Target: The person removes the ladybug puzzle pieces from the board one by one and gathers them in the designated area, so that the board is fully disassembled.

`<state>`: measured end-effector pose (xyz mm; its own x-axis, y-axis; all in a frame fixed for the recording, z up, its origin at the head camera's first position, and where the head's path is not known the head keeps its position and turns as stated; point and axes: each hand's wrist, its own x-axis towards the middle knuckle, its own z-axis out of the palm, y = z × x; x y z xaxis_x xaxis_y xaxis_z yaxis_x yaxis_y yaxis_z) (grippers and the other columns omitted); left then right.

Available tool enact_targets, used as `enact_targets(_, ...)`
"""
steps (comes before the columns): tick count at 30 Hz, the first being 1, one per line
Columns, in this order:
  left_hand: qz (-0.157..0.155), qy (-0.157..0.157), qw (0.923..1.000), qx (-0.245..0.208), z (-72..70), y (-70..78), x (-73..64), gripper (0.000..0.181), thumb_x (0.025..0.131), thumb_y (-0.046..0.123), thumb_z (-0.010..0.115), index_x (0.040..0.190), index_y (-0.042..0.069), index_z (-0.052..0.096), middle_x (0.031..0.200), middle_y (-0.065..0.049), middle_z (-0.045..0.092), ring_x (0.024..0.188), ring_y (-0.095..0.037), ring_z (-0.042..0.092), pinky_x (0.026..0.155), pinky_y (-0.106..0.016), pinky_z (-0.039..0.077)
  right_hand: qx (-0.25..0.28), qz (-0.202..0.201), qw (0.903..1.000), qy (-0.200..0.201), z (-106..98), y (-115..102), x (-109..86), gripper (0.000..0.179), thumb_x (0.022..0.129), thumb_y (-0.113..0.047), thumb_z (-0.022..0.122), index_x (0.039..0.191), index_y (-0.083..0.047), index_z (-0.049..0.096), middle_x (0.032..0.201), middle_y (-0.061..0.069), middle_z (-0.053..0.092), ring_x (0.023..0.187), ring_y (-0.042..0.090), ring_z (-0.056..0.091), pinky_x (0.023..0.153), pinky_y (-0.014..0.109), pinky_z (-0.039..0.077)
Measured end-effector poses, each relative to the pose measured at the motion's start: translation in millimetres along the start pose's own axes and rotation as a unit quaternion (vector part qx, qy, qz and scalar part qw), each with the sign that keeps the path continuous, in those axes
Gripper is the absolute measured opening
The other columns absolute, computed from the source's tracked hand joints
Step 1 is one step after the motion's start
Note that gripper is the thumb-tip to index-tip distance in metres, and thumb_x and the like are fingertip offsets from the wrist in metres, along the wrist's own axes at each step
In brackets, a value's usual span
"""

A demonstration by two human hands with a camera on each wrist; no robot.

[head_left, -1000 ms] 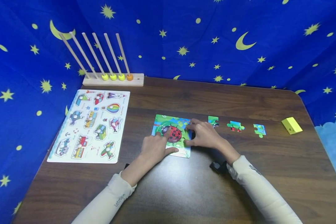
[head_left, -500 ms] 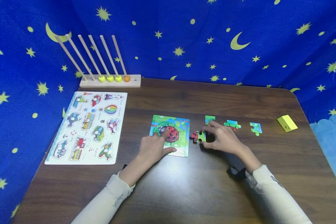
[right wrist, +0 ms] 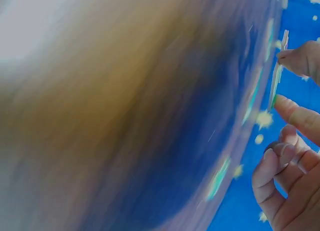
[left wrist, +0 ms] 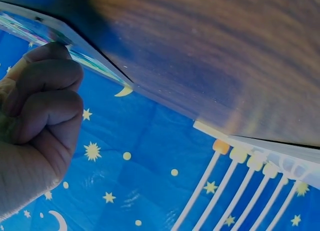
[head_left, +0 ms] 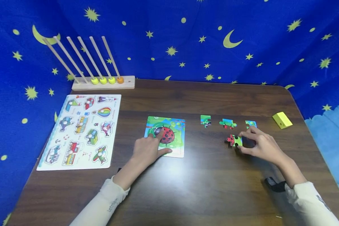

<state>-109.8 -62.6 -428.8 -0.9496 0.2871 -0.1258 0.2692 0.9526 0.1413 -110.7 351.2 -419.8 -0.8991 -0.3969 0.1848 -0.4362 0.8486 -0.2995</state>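
Observation:
In the head view my left hand [head_left: 147, 148] rests on the small ladybug puzzle board [head_left: 178, 150], index finger on the red ladybug and thumb along the lower part. The left wrist view shows the other fingers of that hand curled at the edge of the board. Further right, my right hand [head_left: 260, 145] pinches a red and green puzzle piece [head_left: 236, 141] by its right side between thumb and finger. The piece shows edge-on, raised off the table, in the right wrist view [right wrist: 276, 78]. Behind the right hand lies a blue-green puzzle piece [head_left: 250, 123], partly hidden by the fingers.
Two more puzzle pieces lie in a row behind: a green one [head_left: 206, 121] and a blue-green one [head_left: 228, 123]. A yellow block [head_left: 282, 120] is at the far right. On the left are a white vehicle peg board [head_left: 101, 163] and a wooden bead rack [head_left: 84, 85] with upright rods.
My right hand has moved away from the ladybug board to the right, carrying the red and green piece. The left hand stays on the board; the head view has shifted slightly.

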Motion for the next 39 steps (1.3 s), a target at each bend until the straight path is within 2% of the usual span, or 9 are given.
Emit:
enact_targets(6, -0.006, -0.005, 1.0000, 0.002, -1.9, -7.7, -3.4, 0.087, 0.081, 0.073, 0.061, 0.149, 0.020, 0.048, 0.110, -0.018, 0.070, 0.052, -0.023, 0.052, 0.045, -0.034, 0.040, -0.018, 0.012, 0.9998, -0.005, -8.8, 21.8, -16.9, 0.043, 0.067, -0.020, 0.090, 0.107, -0.013, 0.076, 0.089, -0.005, 0.048, 0.061, -0.002, 0.028, 0.050, 0.022, 0.023)
enact_targets(12, -0.002, 0.018, 0.9998, 0.000, -1.4, -12.4, -6.4, 0.087, 0.080, 0.073, 0.062, 0.146, 0.018, 0.051, 0.108, -0.020, 0.071, 0.048, -0.021, 0.047, 0.043, -0.033, 0.038, -0.041, 0.021, 0.9989, -0.009, -13.7, 38.7, -20.9, 0.046, 0.065, -0.021, 0.091, 0.108, -0.009, 0.077, 0.090, -0.004, 0.048, 0.062, -0.002, 0.028, 0.050, 0.023, 0.024)
enact_targets(20, -0.007, 0.006, 1.0000, -0.003, -1.8, -14.0, -7.0, 0.087, 0.080, 0.074, 0.062, 0.147, 0.020, 0.050, 0.113, -0.021, 0.070, 0.048, -0.021, 0.046, 0.044, -0.033, 0.037, -0.045, 0.052, 0.9971, -0.033, -15.0, 48.9, -23.0, 0.049, 0.068, -0.026, 0.090, 0.112, -0.007, 0.075, 0.093, -0.003, 0.050, 0.065, 0.000, 0.033, 0.051, 0.024, 0.027)
enact_targets(24, -0.006, 0.007, 0.9999, -0.007, -2.2, -13.2, -6.6, 0.088, 0.080, 0.074, 0.062, 0.148, 0.020, 0.049, 0.107, -0.019, 0.070, 0.049, -0.020, 0.045, 0.043, -0.032, 0.035, -0.040, 0.064, 0.9962, -0.043, -15.1, 50.6, -23.3, 0.049, 0.072, -0.025, 0.088, 0.115, -0.007, 0.074, 0.093, -0.003, 0.051, 0.065, 0.001, 0.035, 0.053, 0.025, 0.028)
enact_targets(28, -0.004, 0.010, 0.9999, -0.006, -2.4, -11.6, -4.6, 0.089, 0.079, 0.075, 0.063, 0.148, 0.020, 0.049, 0.096, -0.016, 0.069, 0.049, -0.020, 0.044, 0.044, -0.032, 0.035, -0.038, 0.074, 0.9952, -0.051, -16.4, 49.2, -24.2, 0.051, 0.074, -0.027, 0.086, 0.120, -0.009, 0.072, 0.093, -0.003, 0.052, 0.064, 0.002, 0.036, 0.053, 0.025, 0.029)
enact_targets(31, 0.000, 0.010, 0.9999, -0.009, -3.5, -9.3, -2.0, 0.089, 0.078, 0.074, 0.064, 0.147, 0.019, 0.050, 0.098, -0.016, 0.069, 0.050, -0.021, 0.046, 0.044, -0.032, 0.035, -0.038, 0.075, 0.9951, -0.053, -16.7, 43.4, -23.3, 0.055, 0.076, -0.030, 0.085, 0.126, -0.013, 0.069, 0.090, -0.002, 0.049, 0.064, 0.003, 0.036, 0.052, 0.025, 0.028)
enact_targets(36, 0.012, 0.013, 0.9996, -0.021, -7.3, -7.2, 1.1, 0.090, 0.079, 0.074, 0.064, 0.147, 0.017, 0.050, 0.104, -0.019, 0.071, 0.049, -0.018, 0.039, 0.044, -0.030, 0.031, -0.029, 0.030, 0.9986, -0.034, -12.9, 22.7, -12.2, 0.059, 0.076, -0.031, 0.085, 0.129, -0.014, 0.067, 0.088, -0.001, 0.047, 0.061, 0.002, 0.033, 0.050, 0.023, 0.026)
enact_targets(39, 0.008, 0.011, 0.9995, -0.030, -10.3, -9.2, 0.1, 0.091, 0.079, 0.074, 0.064, 0.148, 0.016, 0.048, 0.089, -0.016, 0.069, 0.049, -0.016, 0.033, 0.044, -0.029, 0.027, -0.014, -0.010, 0.9996, -0.021, -7.1, 7.1, 0.4, 0.059, 0.074, -0.029, 0.086, 0.128, -0.012, 0.068, 0.093, -0.001, 0.052, 0.060, 0.000, 0.032, 0.049, 0.022, 0.027)
